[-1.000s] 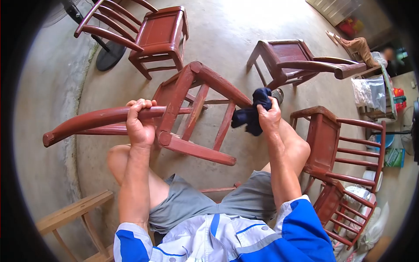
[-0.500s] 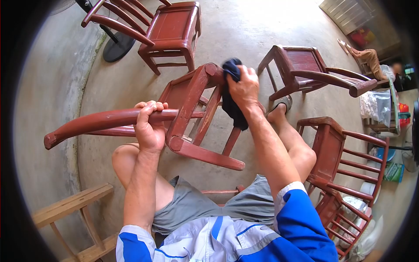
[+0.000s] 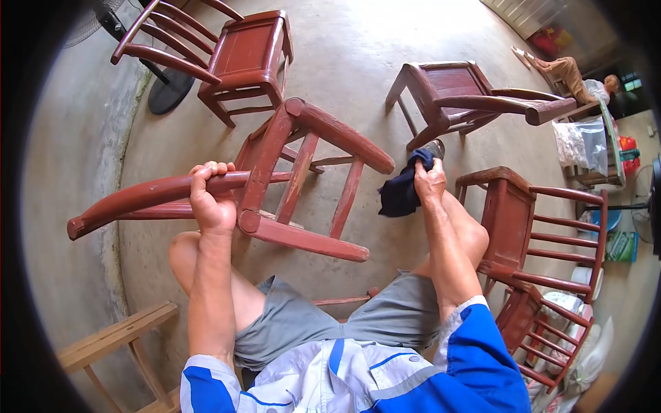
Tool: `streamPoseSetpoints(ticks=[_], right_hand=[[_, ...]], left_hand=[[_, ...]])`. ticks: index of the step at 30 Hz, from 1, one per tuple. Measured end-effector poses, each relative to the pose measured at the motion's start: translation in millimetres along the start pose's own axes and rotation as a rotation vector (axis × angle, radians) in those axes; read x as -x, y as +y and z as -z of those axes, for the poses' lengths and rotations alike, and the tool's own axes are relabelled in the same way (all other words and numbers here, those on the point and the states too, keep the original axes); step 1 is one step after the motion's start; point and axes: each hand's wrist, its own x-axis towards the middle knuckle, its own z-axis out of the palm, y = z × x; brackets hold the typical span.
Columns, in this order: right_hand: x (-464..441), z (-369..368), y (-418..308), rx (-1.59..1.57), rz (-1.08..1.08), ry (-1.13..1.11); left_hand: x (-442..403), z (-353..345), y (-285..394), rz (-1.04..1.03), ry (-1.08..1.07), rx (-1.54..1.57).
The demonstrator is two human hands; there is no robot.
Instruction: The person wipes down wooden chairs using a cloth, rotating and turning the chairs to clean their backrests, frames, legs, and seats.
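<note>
Cloth (image 3: 399, 194), dark blue and bunched, has come away from the tilted chair (image 3: 270, 165): half a second ago it lay over the far leg (image 3: 344, 138) near the corner, and now it hangs just beside that leg's end, with floor (image 3: 330, 82) showing between them. The right hand (image 3: 429, 180) has drawn back toward the right knee (image 3: 471, 237), its grip bunched tightly on the cloth. The left hand (image 3: 212, 196) has not let go; its grip is wrapped around a smooth, curved rail (image 3: 144, 194) of the chair.

So contact between cloth and wood is broken, the far leg is uncovered along its length, and only the left hand touches the chair. The chair sits tipped before the person's knees, legs pointing right, its rail reaching toward the floor's left edge by the wall (image 3: 76, 151). Whether it rests on the floor, I cannot tell.
</note>
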Motion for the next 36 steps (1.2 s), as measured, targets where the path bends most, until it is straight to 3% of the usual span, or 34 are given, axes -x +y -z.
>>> streamPoseSetpoints(ticks=[4, 6, 12, 17, 20, 23, 28, 36], right_hand=[[-1.7, 12.3, -75.2, -0.094, 0.256, 0.060], [5.3, 5.9, -125.4, -0.180, 0.508, 0.043], [45.9, -29.2, -262.5, -0.223, 0.671, -0.217], [49.3, -54.6, -215.4, -0.152, 0.677, -0.106], [40.0, -40.3, -161.7, -0.075, 0.542, -0.168], [35.6, -17.1, -155.2, -0.088, 0.612, -0.216], [62.9, 25.2, -228.5, -0.047, 0.967, -0.433], [47.6, -2.8, -276.6, 0.487, 0.822, -0.814]], left_hand=[[1.8, -1.1, -0.9, 0.014, -0.005, 0.010], [2.8, -1.4, 0.3, 0.008, -0.002, 0.007], [5.8, -4.6, -0.5, 0.009, -0.018, 0.011], [0.1, -0.9, 3.2, -0.003, 0.049, 0.018], [3.7, -1.6, 3.9, -0.001, 0.074, 0.022], [8.9, -3.9, 1.9, 0.004, 0.076, 0.010], [7.8, -5.8, -0.8, -0.006, 0.055, 0.007], [18.0, -12.2, -4.0, 0.029, -0.065, -0.012]])
